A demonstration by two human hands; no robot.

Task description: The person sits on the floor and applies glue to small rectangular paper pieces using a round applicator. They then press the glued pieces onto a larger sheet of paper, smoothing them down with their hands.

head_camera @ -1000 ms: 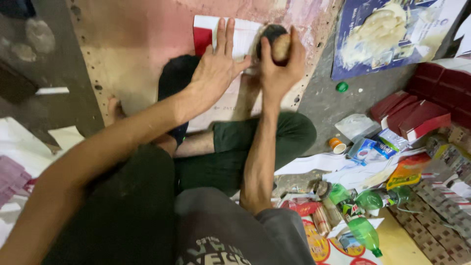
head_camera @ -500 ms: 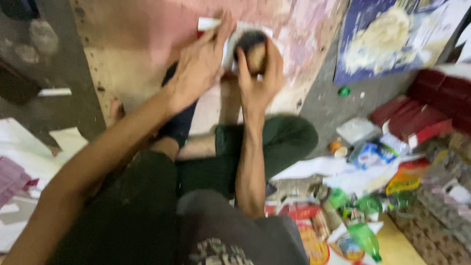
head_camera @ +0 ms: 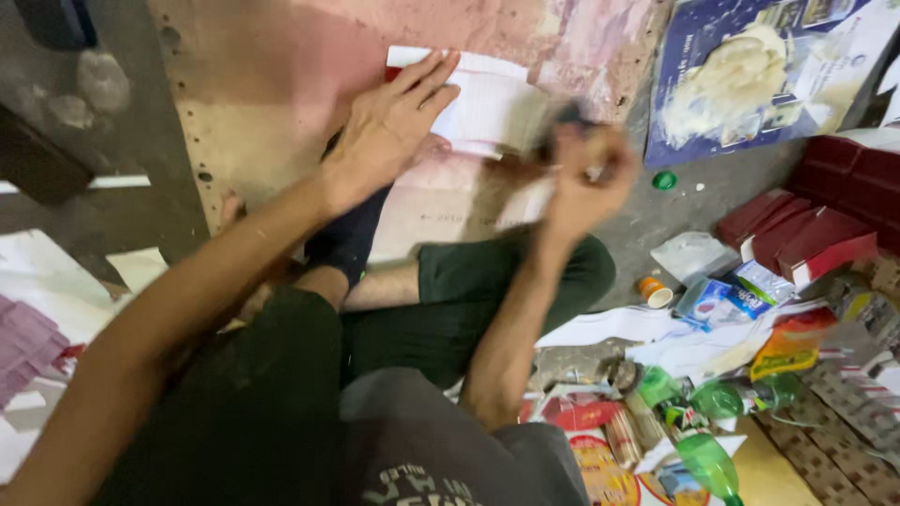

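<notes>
My left hand (head_camera: 389, 126) lies flat, fingers spread, pressing a white sheet of paper (head_camera: 492, 108) onto a pinkish worn board (head_camera: 281, 84) on the floor. My right hand (head_camera: 586, 173) is blurred and closed around a dark rounded tool (head_camera: 567, 117) with a brownish part, held just at the right edge of the paper. I sit cross-legged in dark green trousers, my legs below both hands.
A blue printed sheet (head_camera: 750, 75) lies at upper right, red boxes (head_camera: 806, 234) to the right. Green plastic bottles (head_camera: 708, 459), packets, a small orange cap (head_camera: 654, 290) and loose papers (head_camera: 619, 328) crowd the lower right. White and pink papers (head_camera: 37, 319) lie at left.
My right hand with the dark tool has moved right and slightly down, off the middle of the paper to its right edge. My left hand stays pressed on the paper.
</notes>
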